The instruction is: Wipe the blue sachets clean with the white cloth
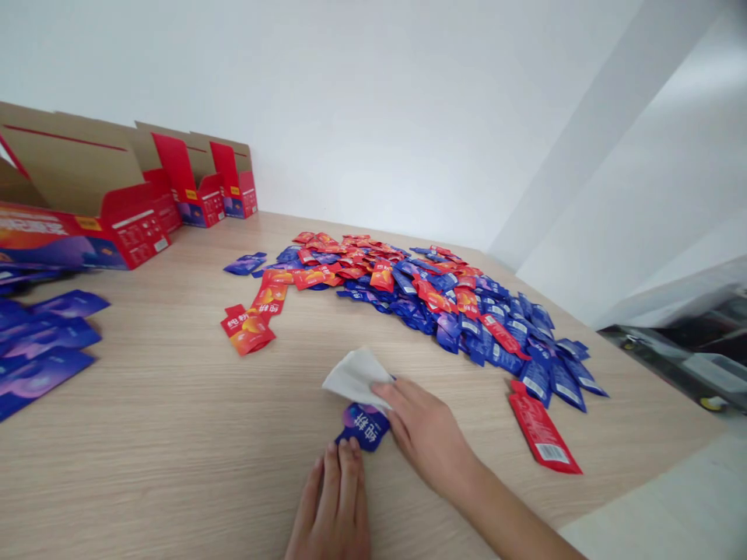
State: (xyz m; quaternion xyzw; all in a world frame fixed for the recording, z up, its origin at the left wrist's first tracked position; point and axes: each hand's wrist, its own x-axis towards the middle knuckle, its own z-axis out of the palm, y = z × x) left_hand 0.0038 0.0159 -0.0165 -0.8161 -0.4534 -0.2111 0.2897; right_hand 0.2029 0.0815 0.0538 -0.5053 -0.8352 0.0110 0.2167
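Note:
A small blue sachet [366, 426] with white characters lies on the wooden table near the front. My left hand [334, 502] rests with outstretched fingers, its fingertips pressing on the near end of this sachet. My right hand [429, 435] is closed on a folded white tissue [355, 377], pinched between thumb and fingers. The tissue hangs over the far end of the sachet and hides part of it. To the right of my right hand lies a single red sachet [544, 429] with a barcode facing up.
A wide heap of blue and red sachets [420, 292] spreads across the back and right. A few orange-red sachets [248, 328] lie left of it. Several open red cartons [134, 225] stand at the back left, with blue packets [50, 334] before them. A wall [373, 117] rises behind.

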